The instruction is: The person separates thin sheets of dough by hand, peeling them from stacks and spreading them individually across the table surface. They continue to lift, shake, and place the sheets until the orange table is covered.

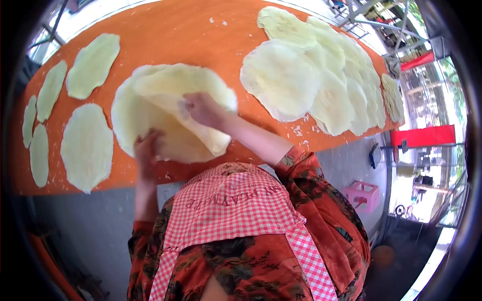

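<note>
Several thin, pale round dough sheets lie stacked in front of me as a pile [125, 108]. The top dough sheet [175, 128] is partly raised and folded, with a loose flap hanging across the pile. My right hand [203, 109] is closed on this sheet near the middle of the pile, knuckles up. At the near left edge, my left hand [148, 145] has curled fingers on the same sheet; they are blurred by motion.
An orange table [216, 42] carries everything. Separate oval dough sheets [88, 145] lie on the left. Overlapping dough sheets [281, 78] spread across the right, with pale crumbs [297, 131] near them. A pink stool [362, 195] stands on the floor at right.
</note>
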`<state>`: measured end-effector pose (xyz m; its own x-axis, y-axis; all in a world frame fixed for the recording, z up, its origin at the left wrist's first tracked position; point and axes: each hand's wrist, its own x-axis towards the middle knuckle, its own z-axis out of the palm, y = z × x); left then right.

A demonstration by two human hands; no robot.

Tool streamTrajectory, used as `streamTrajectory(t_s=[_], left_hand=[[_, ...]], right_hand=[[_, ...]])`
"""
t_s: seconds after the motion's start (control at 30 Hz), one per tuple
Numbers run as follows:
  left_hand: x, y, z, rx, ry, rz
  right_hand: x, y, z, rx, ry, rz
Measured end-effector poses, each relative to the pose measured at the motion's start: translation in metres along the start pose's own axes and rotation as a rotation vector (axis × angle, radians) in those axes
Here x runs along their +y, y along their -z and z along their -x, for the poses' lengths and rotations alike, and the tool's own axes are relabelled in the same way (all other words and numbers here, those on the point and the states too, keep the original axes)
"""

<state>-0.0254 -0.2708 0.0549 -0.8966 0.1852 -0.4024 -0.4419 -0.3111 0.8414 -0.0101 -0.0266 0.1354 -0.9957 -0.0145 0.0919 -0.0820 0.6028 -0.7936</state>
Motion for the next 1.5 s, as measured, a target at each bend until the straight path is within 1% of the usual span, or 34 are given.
streamTrajectory(t_s=[0.03, 0.07, 0.1, 0.17, 0.23, 0.3, 0.33, 0.37, 0.4, 0.43, 0.5, 0.57, 0.6, 0.7, 0.77, 0.8, 0.83, 0.87, 0.9, 0.93, 0.97, 1.03, 1.07, 1.1, 1.17, 1.2, 1.23, 1.27, 1.3, 1.33, 1.37, 1.4, 1.47, 1.5], left_hand=[[0.012, 0.014, -0.004, -0.041, -0.018, 0.023], [0.020, 0.029, -0.013, -0.024, -0.053, 0.009], [0.037, 0.034, -0.008, 0.009, -0.004, 0.024], [0.047, 0.054, -0.014, -0.024, 0.011, 0.007], [0.048, 0.059, -0.021, -0.015, -0.016, -0.030], [0.048, 0.071, -0.026, 0.037, -0.043, -0.034], [0.049, 0.078, -0.031, 0.077, -0.061, -0.020], [0.050, 0.090, -0.037, 0.117, -0.079, -0.005], [0.048, 0.124, -0.048, 0.030, -0.054, -0.053], [0.043, 0.146, -0.056, 0.051, -0.050, -0.075], [0.037, 0.172, -0.063, 0.088, -0.035, -0.128], [0.045, 0.142, -0.040, 0.117, -0.010, -0.078], [0.046, 0.133, -0.033, 0.119, 0.016, -0.049], [0.045, 0.126, -0.025, 0.077, 0.079, -0.034], [0.046, 0.125, -0.022, 0.043, 0.106, -0.070], [0.048, 0.125, -0.018, 0.035, 0.113, -0.094], [0.047, 0.126, -0.014, 0.030, 0.122, -0.115], [0.045, 0.127, -0.013, -0.002, 0.140, -0.163], [0.045, 0.131, -0.012, -0.024, 0.155, -0.205], [0.046, 0.137, -0.009, -0.031, 0.168, -0.244], [0.050, 0.123, 0.002, -0.015, 0.166, -0.207], [0.040, 0.125, 0.001, 0.006, 0.132, -0.131], [0.042, 0.121, 0.003, 0.009, 0.122, -0.141], [0.040, 0.131, -0.005, -0.052, 0.155, -0.118], [0.059, 0.088, 0.013, -0.057, 0.147, 0.066], [0.066, 0.075, 0.018, -0.067, 0.152, 0.103], [0.071, 0.064, 0.022, -0.083, 0.163, 0.133], [0.077, 0.050, 0.021, -0.111, 0.169, 0.160], [0.083, 0.033, 0.019, -0.135, 0.169, 0.178], [0.087, 0.013, 0.019, -0.169, 0.168, 0.198], [0.089, -0.003, 0.017, -0.205, 0.165, 0.222], [0.087, -0.006, 0.009, -0.263, 0.161, 0.212], [0.099, -0.033, 0.011, -0.274, 0.096, 0.286], [0.105, -0.041, 0.013, -0.268, 0.065, 0.327]], right_hand=[[-0.010, 0.023, -0.008, -0.027, -0.070, -0.061], [0.001, 0.040, -0.017, -0.014, -0.066, -0.222], [0.010, 0.056, -0.019, -0.001, -0.060, -0.383], [-0.023, 0.113, 0.003, 0.088, -0.200, -0.550], [-0.003, 0.142, 0.016, 0.219, -0.363, -0.548], [0.031, 0.171, 0.033, 0.310, -0.440, -0.447], [0.047, 0.187, 0.046, 0.395, -0.477, -0.480], [0.064, 0.204, 0.062, 0.480, -0.512, -0.511], [0.085, 0.219, 0.079, 0.535, -0.521, -0.523], [0.108, 0.232, 0.097, 0.592, -0.530, -0.534], [0.168, 0.241, 0.132, 0.646, -0.632, -0.457], [0.182, 0.223, 0.149, 0.573, -0.753, -0.139], [0.182, 0.214, 0.148, 0.536, -0.662, -0.161], [0.140, 0.202, 0.114, 0.493, -0.522, -0.116], [0.093, 0.217, 0.104, 0.500, -0.504, 0.009], [0.062, 0.233, 0.106, 0.519, -0.570, 0.082], [0.071, 0.253, 0.115, 0.580, -0.583, 0.034], [0.063, 0.268, 0.128, 0.609, -0.550, -0.143], [0.052, 0.281, 0.143, 0.641, -0.545, -0.004], [0.079, 0.305, 0.166, 0.561, -0.495, 0.458], [0.113, 0.329, 0.188, 0.487, -0.440, 0.546], [0.156, 0.349, 0.214, 0.619, -0.705, 0.124], [0.185, 0.352, 0.227, 0.578, -0.809, 0.528], [0.208, 0.352, 0.235, 0.540, -0.891, 0.946], [0.152, 0.285, 0.196, 0.591, -0.639, 1.071], [0.176, 0.256, 0.180, 0.641, -0.339, 0.718], [0.078, 0.190, 0.135, 0.509, -0.460, 0.306], [0.018, 0.144, 0.111, 0.245, -0.470, -0.087], [-0.041, 0.098, 0.087, -0.008, -0.568, -0.446], [-0.041, 0.045, 0.076, -0.049, -0.153, 0.068], [-0.106, 0.040, 0.066, -0.219, -0.199, 0.076], [-0.080, -0.009, 0.059, -0.083, 0.084, 0.098], [-0.112, -0.015, 0.030, -0.268, -0.038, 0.187], [-0.100, -0.018, 0.015, -0.280, -0.056, 0.168]])
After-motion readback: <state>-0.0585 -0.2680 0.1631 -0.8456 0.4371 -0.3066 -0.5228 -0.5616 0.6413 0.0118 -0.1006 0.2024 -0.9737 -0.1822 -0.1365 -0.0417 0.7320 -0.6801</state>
